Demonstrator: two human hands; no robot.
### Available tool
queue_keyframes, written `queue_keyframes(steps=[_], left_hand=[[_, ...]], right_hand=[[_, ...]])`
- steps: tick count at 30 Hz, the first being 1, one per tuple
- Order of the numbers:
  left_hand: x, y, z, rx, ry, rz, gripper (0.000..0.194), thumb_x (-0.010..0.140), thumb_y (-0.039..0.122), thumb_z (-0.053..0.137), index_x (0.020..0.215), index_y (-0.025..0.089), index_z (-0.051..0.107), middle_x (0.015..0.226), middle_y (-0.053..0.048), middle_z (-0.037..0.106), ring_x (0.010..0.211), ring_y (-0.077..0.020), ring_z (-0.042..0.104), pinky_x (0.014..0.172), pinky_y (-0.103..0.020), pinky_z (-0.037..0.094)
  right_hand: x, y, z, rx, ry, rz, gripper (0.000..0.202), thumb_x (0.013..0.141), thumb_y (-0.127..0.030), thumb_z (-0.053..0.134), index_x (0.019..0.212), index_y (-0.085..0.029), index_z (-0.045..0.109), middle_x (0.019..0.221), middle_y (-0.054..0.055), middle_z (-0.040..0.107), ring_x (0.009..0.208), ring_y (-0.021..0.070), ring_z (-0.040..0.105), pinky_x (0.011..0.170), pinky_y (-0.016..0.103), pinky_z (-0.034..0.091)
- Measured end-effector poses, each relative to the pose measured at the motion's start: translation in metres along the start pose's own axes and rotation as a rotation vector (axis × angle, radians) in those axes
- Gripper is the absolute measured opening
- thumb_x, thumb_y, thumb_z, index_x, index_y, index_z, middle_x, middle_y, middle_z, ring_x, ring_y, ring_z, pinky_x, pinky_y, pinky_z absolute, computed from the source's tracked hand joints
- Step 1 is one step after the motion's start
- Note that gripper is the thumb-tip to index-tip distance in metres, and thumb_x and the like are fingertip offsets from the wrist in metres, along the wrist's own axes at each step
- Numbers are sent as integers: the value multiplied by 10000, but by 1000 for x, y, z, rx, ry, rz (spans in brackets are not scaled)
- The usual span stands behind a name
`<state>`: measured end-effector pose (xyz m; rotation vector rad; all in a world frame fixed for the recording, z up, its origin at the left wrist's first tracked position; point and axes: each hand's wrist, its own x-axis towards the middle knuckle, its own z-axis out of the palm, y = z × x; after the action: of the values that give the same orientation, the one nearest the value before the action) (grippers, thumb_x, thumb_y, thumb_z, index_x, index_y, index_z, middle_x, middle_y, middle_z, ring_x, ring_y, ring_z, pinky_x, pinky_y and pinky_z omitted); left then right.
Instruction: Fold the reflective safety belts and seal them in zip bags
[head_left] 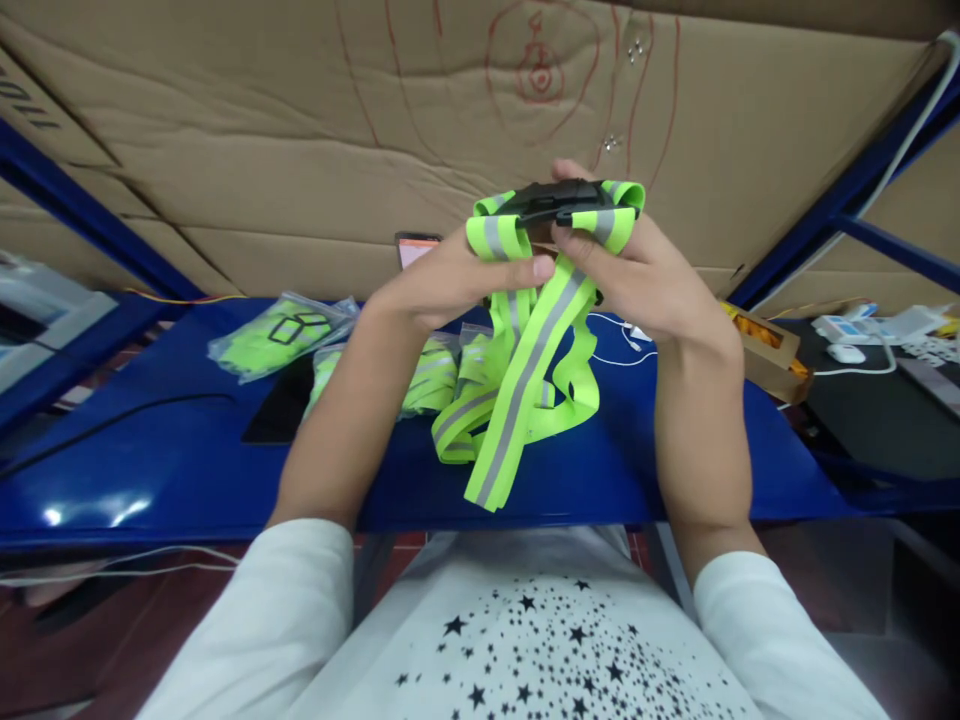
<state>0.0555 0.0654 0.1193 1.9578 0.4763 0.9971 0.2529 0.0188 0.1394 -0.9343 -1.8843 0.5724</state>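
A neon yellow-green strap (525, 385) with a grey reflective stripe is held up above the blue table. Its black buckle (559, 203) lies across the top, between looped strap ends. My left hand (480, 272) is closed round the left part of the strap, thumb pointing right below the buckle. From the right, my right hand (619, 262) grips the strap just under the buckle, with a finger showing behind it. Several strap lengths hang in loops between my forearms, and one flat end points down toward the table's front edge.
Clear bags of neon straps (274, 335) lie on the blue table (150, 480) at left and behind my left forearm. A phone (417, 250) stands at the cardboard wall (262, 120). An open carton (765, 350) and white cable (855, 371) are at right.
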Motion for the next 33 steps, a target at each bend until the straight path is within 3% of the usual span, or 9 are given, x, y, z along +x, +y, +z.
queue_keyframes(steps=[4,8,11,14,18,21,24,29,33], left_hand=[[4,-10,6,-26,76,-10,566,758,445,842,1265,266,663,1296,-48,716,1272,-271,648,1029,-440,571],[6,-11,11,12,86,-56,464,791,366,808,1216,222,689,1230,-55,744,1221,-258,675,1023,-437,569],[5,-11,14,-42,61,-70,419,742,288,839,1133,207,714,1160,-33,762,1157,-243,696,1016,-421,569],[4,-11,17,-89,2,-76,405,747,276,839,1128,217,714,1188,-32,754,1132,-234,704,997,-407,579],[3,-9,21,38,-66,-72,527,751,343,864,1228,240,667,1241,-70,732,1160,-279,703,945,-422,605],[4,-10,21,120,-93,-82,523,753,395,870,1210,232,674,1205,-82,741,1135,-297,714,924,-436,611],[4,-11,19,24,-120,-96,565,734,403,885,1221,214,669,1214,-90,736,1117,-293,716,929,-448,612],[2,-7,20,-46,-149,-104,568,701,418,909,1177,209,680,1174,-66,739,1088,-287,704,946,-460,599],[5,-12,22,-147,-82,-99,495,678,373,920,1062,155,696,1041,-58,744,1008,-263,716,910,-430,602]], right_hand=[[6,7,-3,-29,8,-54,318,929,-475,681,1180,-281,691,1234,27,722,1243,239,640,966,392,596],[3,-6,-14,-195,75,-189,740,829,-429,818,1482,-289,500,1619,44,439,1448,228,472,1115,357,500],[-4,-20,-17,-417,-29,-203,545,882,-441,771,1388,-302,623,1491,23,592,1341,230,570,1099,365,496],[-6,-25,-12,-535,19,-198,296,994,-455,626,1105,-234,788,1033,30,784,936,201,705,935,353,525],[-1,-19,-7,-486,275,-116,532,982,-611,575,728,-175,746,573,-7,574,578,115,463,659,290,445],[3,-13,-9,-411,330,-81,580,927,-692,596,632,-199,673,548,-7,499,573,124,422,626,307,432],[7,-6,-12,-301,332,-35,532,857,-728,657,646,-241,674,585,9,560,619,171,508,633,338,473],[11,7,-15,7,146,72,317,849,-540,745,996,-265,683,834,19,715,742,184,627,659,325,521],[9,5,-14,-263,146,-93,186,922,-426,688,981,-250,693,907,43,735,809,202,652,756,360,494]])
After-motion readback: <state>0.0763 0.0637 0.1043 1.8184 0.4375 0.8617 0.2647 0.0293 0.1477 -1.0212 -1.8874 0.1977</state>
